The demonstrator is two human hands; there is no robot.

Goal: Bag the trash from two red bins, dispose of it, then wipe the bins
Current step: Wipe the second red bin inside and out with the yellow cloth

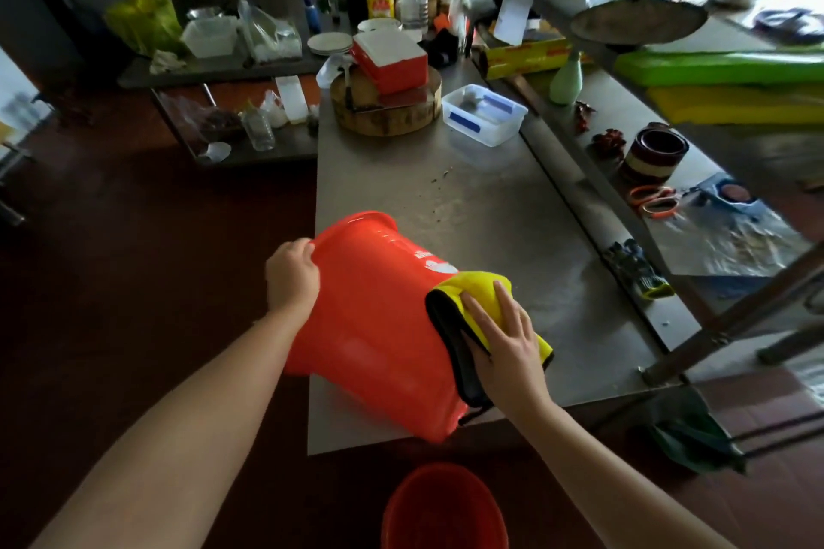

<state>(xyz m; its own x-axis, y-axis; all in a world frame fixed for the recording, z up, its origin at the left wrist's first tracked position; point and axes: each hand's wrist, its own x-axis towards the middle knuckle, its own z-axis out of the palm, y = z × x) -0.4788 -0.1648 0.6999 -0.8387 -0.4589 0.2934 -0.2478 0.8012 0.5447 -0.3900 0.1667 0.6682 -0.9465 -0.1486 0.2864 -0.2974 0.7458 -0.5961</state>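
Observation:
A red bin (374,325) lies tipped on its side at the near corner of the steel table (490,210). My left hand (292,274) grips the bin's rim at its left. My right hand (504,334) presses a yellow and black cloth (472,294) flat against the bin's right side, fingers spread over it. A second red bin (443,508) stands on the dark floor just below the table's near edge, between my arms.
A round wooden chopping block (385,111) with a red and white box (390,60) on it sits at the table's far end, beside a clear plastic tub (484,114). Bottles, plates and bags crowd the back counter. A shelf rack with scissors (653,201) runs along the right.

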